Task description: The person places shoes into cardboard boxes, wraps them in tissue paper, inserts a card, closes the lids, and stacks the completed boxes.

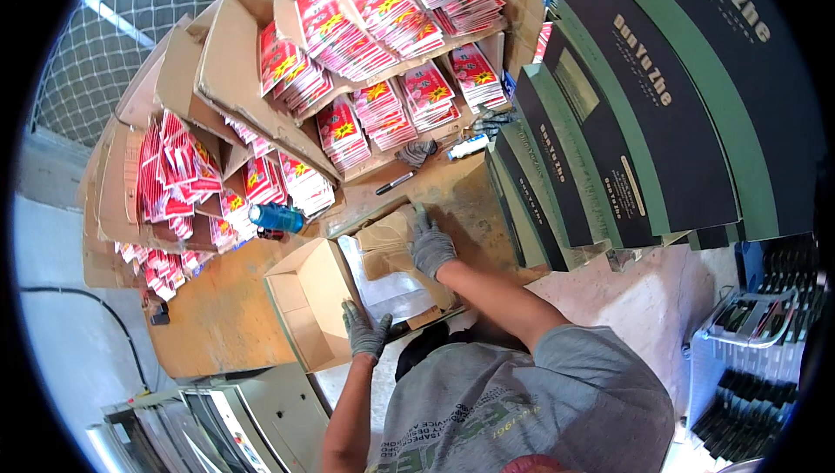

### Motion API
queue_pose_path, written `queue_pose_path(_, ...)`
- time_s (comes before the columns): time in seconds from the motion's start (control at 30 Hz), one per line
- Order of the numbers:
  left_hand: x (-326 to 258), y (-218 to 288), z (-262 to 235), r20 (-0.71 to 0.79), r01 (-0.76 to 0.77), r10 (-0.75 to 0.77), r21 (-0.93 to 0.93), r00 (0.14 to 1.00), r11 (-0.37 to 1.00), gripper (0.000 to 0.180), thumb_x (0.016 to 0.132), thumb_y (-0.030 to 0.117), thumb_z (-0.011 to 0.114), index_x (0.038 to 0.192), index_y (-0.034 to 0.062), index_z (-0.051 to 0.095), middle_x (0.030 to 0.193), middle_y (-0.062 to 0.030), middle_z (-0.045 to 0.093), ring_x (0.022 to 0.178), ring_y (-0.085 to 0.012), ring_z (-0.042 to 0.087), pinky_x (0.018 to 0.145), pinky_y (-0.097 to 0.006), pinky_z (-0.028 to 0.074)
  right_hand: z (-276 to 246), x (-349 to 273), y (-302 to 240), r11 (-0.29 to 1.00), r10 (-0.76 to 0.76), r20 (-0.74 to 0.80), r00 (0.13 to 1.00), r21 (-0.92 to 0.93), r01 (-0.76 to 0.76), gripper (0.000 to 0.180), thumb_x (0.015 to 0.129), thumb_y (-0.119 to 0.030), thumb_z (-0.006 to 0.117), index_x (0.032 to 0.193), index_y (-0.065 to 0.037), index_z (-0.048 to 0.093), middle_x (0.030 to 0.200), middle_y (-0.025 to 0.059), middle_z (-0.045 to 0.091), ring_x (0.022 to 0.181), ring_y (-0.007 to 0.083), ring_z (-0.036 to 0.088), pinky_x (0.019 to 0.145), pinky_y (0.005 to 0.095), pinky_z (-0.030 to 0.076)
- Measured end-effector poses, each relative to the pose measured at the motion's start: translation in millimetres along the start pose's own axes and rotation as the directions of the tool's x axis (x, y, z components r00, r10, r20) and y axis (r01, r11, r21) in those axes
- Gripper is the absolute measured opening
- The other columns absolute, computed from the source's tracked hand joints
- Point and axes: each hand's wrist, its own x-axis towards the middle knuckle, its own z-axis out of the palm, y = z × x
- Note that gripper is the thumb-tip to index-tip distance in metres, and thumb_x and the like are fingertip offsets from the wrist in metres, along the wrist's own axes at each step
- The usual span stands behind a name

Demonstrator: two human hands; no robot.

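Note:
An opened cardboard box lies before me on the table, its bare tan half (309,303) on the left. The filled half (416,320) beside it contains a folded piece of brown packing paper (384,238) and a whitish, shiny plastic sheet (396,295). My left hand (367,332), in a grey glove, touches the near part of the edge between both halves, fingers apart. On the right, my gloved right hand (430,247) rests with fingers stretched along the brown paper and the box's right side. Whatever lies under the paper and sheet is hidden.
Cardboard racks (261,125) full of red packets stand behind the table (209,316). A blue bottle (277,218), a black marker (396,183) and a white tube (468,147) lie or stand nearby. Stacked dark green boxes (609,125) rise close on the right.

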Motion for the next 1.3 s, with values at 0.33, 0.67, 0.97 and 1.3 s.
queue_pose_path(0.33,82.3,21.3,-23.2,-0.32,0.015,-0.001,0.042,0.948,0.999,0.11,0.079,0.057,0.074,0.153,-0.0068,0.024,0.159,-0.0288,0.025,0.149,-0.0431,0.021,0.122,-0.047,0.018,-45.8,5.7,18.2,0.986,-0.169,-0.279,0.945,-0.041,0.164,0.062,0.087,-0.03,0.061,0.138,0.003,0.048,0.149,0.0255,0.04,0.132,0.0406,0.045,0.107,0.0495,0.041)
queue_pose_path(0.67,111.6,20.3,-7.4,-0.309,-0.019,0.031,0.042,0.95,0.999,0.109,0.079,0.055,0.073,0.154,-0.0036,0.02,0.159,-0.0276,0.024,0.149,-0.0429,0.021,0.121,-0.053,0.017,-242.0,166.6,14.9,0.995,-0.098,-0.766,0.635,-0.096,0.038,0.049,0.089,-0.029,0.059,0.124,0.006,0.054,0.131,0.0252,0.055,0.122,0.039,0.051,0.106,0.0466,0.041)
queue_pose_path(0.97,117.6,23.2,-14.7,-0.301,-0.007,0.015,0.028,0.954,1.0,0.11,0.075,0.055,0.076,0.151,-0.0057,0.025,0.158,-0.0284,0.025,0.147,-0.0436,0.022,0.12,-0.055,0.017,-464.8,320.3,14.6,0.9,0.038,-0.805,0.592,-0.229,-0.37,0.071,0.084,-0.055,0.066,0.134,-0.005,0.055,0.129,0.017,0.061,0.122,0.0314,0.056,0.104,0.0442,0.044)
queue_pose_path(1.3,121.5,10.0,-9.6,-0.33,-0.071,0.081,0.042,0.941,0.997,0.112,0.076,0.058,0.074,0.153,-0.0035,0.022,0.159,-0.0282,0.022,0.149,-0.0438,0.02,0.12,-0.056,0.016,-496.8,349.7,-13.4,0.9,0.319,-0.711,0.626,0.022,-0.435,0.05,0.077,-0.047,0.076,0.11,-0.01,0.07,0.121,0.012,0.069,0.111,0.0286,0.067,0.092,0.0458,0.054)
